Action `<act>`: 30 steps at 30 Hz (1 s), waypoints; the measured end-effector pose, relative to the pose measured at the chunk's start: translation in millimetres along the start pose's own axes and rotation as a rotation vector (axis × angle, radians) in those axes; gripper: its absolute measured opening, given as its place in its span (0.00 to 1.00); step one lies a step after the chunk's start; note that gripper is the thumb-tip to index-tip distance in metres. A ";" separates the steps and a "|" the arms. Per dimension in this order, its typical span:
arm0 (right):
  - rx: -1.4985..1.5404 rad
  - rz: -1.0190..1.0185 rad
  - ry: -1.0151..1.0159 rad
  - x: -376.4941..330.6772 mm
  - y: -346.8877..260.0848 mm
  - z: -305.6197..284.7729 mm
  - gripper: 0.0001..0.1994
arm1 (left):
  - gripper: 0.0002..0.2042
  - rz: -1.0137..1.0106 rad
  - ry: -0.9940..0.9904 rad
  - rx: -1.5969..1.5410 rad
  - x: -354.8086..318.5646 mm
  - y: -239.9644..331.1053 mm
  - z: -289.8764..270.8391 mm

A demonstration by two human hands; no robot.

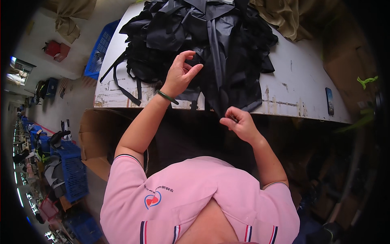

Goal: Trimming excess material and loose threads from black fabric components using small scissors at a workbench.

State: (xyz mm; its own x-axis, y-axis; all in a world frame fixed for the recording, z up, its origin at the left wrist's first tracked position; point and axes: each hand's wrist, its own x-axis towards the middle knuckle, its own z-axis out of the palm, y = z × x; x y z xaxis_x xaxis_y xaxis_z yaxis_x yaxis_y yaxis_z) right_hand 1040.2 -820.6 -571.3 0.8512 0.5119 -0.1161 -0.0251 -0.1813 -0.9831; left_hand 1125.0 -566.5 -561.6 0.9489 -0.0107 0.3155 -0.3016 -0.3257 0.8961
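A large heap of black fabric pieces point(170, 32), some with long straps, covers the middle of the white table point(284, 89). My left hand point(180, 74) hovers at the front of the heap, its thumb and fingers apart with nothing seen between them. At the table's front edge, my right hand point(240, 124) is closed, and a small dark thing shows inside its curled fingers, too little of it visible to name. A long folded black strip point(216, 57) runs down from the heap toward this hand, its lower end beside the fingertips.
A phone point(329, 101) lies at the table's right end. Brown cloth point(282, 16) is bunched at the far right. On the left stand a blue crate point(101, 49), a cardboard box point(94, 138) under the table edge, and more blue crates point(73, 171) on the floor.
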 end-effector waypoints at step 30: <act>0.280 -0.458 0.386 -33.2 -54.6 -2.5 0.11 | 0.13 -0.205 -0.186 -0.898 -89.8 105.5 35.4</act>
State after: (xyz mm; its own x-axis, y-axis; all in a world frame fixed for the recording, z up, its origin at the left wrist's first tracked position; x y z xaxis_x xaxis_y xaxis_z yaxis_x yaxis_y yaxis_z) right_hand 1014.6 -829.8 -513.4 0.9336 0.1384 0.3305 0.2933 0.2348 -0.9268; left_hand 1011.3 -633.4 -506.4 0.9676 -0.2102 0.1397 -0.0126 0.5126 0.8585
